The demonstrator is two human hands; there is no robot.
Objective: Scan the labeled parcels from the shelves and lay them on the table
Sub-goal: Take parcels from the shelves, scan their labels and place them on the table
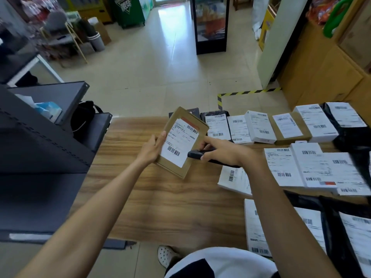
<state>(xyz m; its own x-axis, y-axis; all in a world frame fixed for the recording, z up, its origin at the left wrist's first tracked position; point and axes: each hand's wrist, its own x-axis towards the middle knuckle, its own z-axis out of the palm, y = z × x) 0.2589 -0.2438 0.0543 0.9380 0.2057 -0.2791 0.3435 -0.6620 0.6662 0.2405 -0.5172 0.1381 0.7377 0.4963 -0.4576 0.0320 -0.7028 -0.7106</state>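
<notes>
This looks like a small shop that doubles as a parcel pickup point. Labeled parcels (261, 128) lie in rows along the far and right edges of a wooden table (160, 197), beside dark metal shelves (50, 137). Across the tiled floor (150, 67) stand a glass-fronted display fridge (210, 25), a green cabinet (130, 11) and stacked cardboard boxes (321, 73).

I see a wood-grain table (160, 197), its left half bare. Along its far edge and right side lie labeled parcels (261, 127): white boxes, a brown carton (289, 125), black bags (349, 137), labels up.
</notes>
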